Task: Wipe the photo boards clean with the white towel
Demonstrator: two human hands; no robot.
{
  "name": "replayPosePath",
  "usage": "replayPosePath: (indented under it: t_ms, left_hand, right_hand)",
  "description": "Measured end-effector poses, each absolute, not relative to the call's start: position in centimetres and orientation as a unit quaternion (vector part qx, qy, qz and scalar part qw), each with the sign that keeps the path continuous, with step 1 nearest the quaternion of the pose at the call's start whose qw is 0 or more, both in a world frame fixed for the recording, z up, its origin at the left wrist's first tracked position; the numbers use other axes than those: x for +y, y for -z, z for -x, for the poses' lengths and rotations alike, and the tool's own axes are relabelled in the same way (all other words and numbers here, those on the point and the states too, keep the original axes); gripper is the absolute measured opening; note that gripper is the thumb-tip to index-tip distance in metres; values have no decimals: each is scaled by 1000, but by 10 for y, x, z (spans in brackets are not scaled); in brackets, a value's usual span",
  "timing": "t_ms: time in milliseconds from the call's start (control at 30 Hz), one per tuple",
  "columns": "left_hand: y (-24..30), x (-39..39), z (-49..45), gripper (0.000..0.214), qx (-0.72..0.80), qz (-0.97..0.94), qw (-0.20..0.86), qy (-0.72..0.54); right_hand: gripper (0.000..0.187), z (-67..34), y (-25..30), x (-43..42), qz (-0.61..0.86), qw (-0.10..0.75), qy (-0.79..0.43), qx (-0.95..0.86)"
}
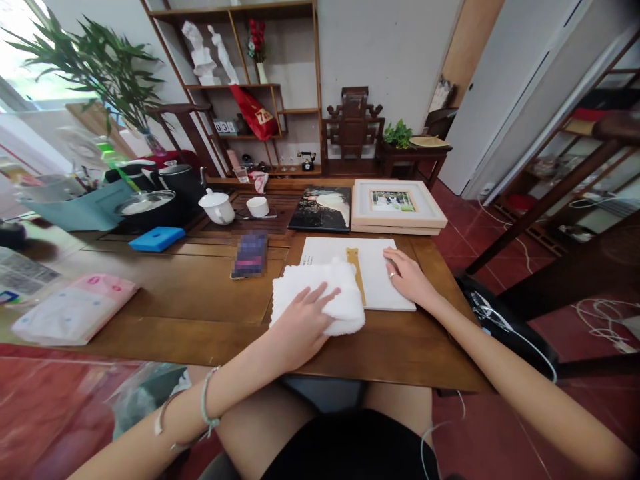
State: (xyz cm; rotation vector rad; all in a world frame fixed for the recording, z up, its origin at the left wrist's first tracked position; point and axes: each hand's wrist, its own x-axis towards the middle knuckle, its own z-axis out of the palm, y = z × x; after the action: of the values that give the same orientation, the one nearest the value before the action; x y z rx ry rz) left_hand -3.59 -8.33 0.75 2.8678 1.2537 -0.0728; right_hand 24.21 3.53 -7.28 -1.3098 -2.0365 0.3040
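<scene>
A folded white towel [320, 293] lies partly over a flat white panel [383, 273] near the table's front edge. My left hand [309, 323] rests flat on the towel, its fingers spread across the cloth. The panel bears a tan, long-necked animal shape [353, 257] and small dark print at its left side, partly hidden by the towel. On the panel's right edge lies my right hand [407, 277], a ring on one finger, with its fingers stretched out.
Behind the panel are a dark picture panel [321, 208] and a wooden photo frame [400, 207]. To the left lie a blurred-out phone-like object [250, 255], a blue block [157, 239] and a tissue pack [75, 310]. A lidded white cup [217, 207] stands farther back.
</scene>
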Motion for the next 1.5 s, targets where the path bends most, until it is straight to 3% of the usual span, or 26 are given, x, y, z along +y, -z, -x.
replayPosePath:
  t_ms: [267, 433, 800, 1233, 1500]
  left_hand:
    - [7, -11, 34, 45, 443, -896, -29, -5]
    - [12, 30, 34, 40, 471, -880, -59, -23]
    - [4, -62, 35, 37, 392, -917, 48, -59]
    - [10, 34, 25, 40, 477, -878, -6, -38]
    - [2, -65, -14, 28, 342, -939, 8, -20]
  right_hand:
    - [36, -243, 72, 36, 499, 347, -118, -785]
    - [36, -243, 72, 34, 496, 349, -118, -787]
    - [37, -243, 72, 36, 499, 340, -121, -788]
    - [39, -243, 68, 34, 503, 316, -101, -798]
    - [38, -245, 72, 37, 493, 318, -110, -802]
